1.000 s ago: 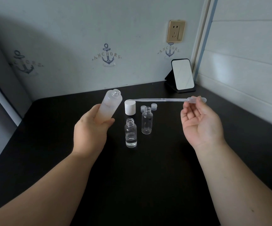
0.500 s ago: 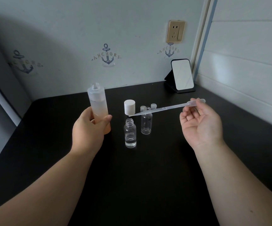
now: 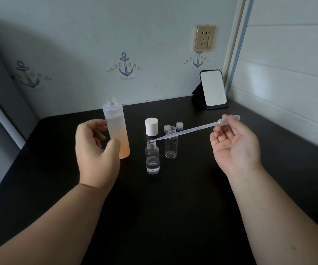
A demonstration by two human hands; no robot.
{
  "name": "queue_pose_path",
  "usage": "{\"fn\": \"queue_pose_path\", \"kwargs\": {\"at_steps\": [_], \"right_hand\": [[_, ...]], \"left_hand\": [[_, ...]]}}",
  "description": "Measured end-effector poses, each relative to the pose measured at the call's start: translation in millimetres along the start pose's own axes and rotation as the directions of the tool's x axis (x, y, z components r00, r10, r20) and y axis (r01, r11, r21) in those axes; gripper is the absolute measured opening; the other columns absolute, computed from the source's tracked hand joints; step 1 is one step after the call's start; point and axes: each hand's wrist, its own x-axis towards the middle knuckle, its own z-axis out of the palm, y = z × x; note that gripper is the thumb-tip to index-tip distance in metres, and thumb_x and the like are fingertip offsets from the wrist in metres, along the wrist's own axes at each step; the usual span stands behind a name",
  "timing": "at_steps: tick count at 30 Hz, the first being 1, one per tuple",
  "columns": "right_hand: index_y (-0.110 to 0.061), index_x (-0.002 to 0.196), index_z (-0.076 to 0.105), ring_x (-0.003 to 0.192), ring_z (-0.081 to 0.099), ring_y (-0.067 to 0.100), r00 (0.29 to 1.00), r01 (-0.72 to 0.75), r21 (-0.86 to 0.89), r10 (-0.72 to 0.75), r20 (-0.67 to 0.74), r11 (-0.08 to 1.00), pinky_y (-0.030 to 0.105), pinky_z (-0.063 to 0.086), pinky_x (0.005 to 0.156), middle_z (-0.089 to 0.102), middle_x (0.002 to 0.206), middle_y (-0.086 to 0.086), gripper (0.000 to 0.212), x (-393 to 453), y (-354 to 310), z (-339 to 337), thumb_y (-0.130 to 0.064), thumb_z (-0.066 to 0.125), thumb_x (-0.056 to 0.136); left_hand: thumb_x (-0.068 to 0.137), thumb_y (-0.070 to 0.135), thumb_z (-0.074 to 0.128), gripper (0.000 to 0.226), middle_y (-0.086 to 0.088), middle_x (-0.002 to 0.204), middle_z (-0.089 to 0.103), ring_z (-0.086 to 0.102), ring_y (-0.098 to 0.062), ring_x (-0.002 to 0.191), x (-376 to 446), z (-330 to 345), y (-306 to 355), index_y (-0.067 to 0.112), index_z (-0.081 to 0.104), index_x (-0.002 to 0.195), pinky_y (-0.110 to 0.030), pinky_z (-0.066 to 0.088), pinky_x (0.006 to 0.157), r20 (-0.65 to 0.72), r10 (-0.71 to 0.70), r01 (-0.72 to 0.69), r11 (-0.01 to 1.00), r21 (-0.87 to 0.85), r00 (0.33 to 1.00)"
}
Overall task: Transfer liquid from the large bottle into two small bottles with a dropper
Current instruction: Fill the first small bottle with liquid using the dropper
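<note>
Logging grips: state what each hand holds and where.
Right hand pinches the dropper at its bulb. Left hand, fingers loosened, holds nothing beside the large bottle.

near half of the black table (image 3: pixel 164 217) is bare between the forearms, easy way in from the front. centre is crowded: large bottle (image 3: pixel 117 131) with the left hand (image 3: pixel 95 152) loosely around it, front small bottle (image 3: pixel 152 159), rear small bottle (image 3: pixel 171 143), white cap (image 3: pixel 151 126) and two small clear caps (image 3: pixel 173 126) close together, narrow gaps only, and the dropper (image 3: pixel 194 129) slants across above them from the right hand (image 3: pixel 234 146). back right corner blocked by the standing mirror (image 3: pixel 212 88); walls close off back and right.
</note>
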Motion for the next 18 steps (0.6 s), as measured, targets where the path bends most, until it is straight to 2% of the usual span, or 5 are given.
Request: {"fn": "queue_pose_path", "kwargs": {"at_steps": [3,8,11,14,18], "right_hand": [[-0.007,0.080,0.079,0.061,0.062,0.016,1.000,0.003,-0.009,-0.003,0.014,1.000,0.023,0.051,0.060,0.068,0.076,0.005,0.017,-0.1,-0.3,1.4,-0.008,0.067,0.091],[-0.009,0.076,0.081,0.060,0.061,0.015,1.000,0.008,-0.006,-0.008,0.030,1.000,0.023,0.050,0.060,0.069,0.076,0.004,0.020,-0.2,-0.9,1.6,-0.009,0.067,0.090],[-0.009,0.077,0.080,0.061,0.061,0.015,0.999,0.012,-0.007,-0.012,0.037,1.000,0.023,0.050,0.060,0.069,0.076,0.004,0.018,0.0,-0.7,1.1,-0.010,0.068,0.089],[-0.010,0.075,0.080,0.061,0.061,0.015,0.999,0.014,-0.009,-0.014,0.042,1.000,0.023,0.050,0.060,0.069,0.076,0.003,0.018,0.3,0.0,1.3,-0.011,0.068,0.089],[-0.012,0.070,0.079,0.060,0.060,0.014,0.999,0.030,-0.028,-0.029,0.047,0.999,0.022,0.049,0.060,0.068,0.074,0.002,0.020,0.1,-0.8,1.2,-0.011,0.069,0.088]], "left_hand": [[0.070,0.010,0.056,0.045,0.012,0.095,0.060,0.056,-0.008,0.075,-7.1,1.0,3.1,0.038,0.056,0.105,-0.024,0.050,0.067,0.242,0.071,-0.052,0.995,-0.085,0.968],[0.078,0.021,0.070,0.051,0.029,0.104,0.059,0.059,-0.009,0.086,-5.4,9.2,0.4,0.039,0.053,0.122,-0.014,0.045,0.070,0.661,0.017,-0.116,0.988,0.106,0.750],[0.083,0.038,0.078,0.047,0.025,0.105,0.063,0.059,0.003,0.098,-4.0,11.3,-3.0,0.043,0.054,0.123,-0.012,0.046,0.076,0.719,-0.047,-0.148,0.967,0.206,0.693],[0.078,0.053,0.078,0.032,0.017,0.096,0.064,0.059,0.004,0.094,-2.6,13.4,-4.8,0.046,0.057,0.102,-0.017,0.048,0.074,0.736,-0.062,-0.216,0.936,0.277,0.674],[0.081,0.050,0.076,0.025,0.017,0.092,0.061,0.056,0.004,0.091,-1.8,15.3,-9.0,0.048,0.056,0.096,-0.016,0.044,0.070,0.726,-0.015,-0.289,0.911,0.293,0.688]]}}
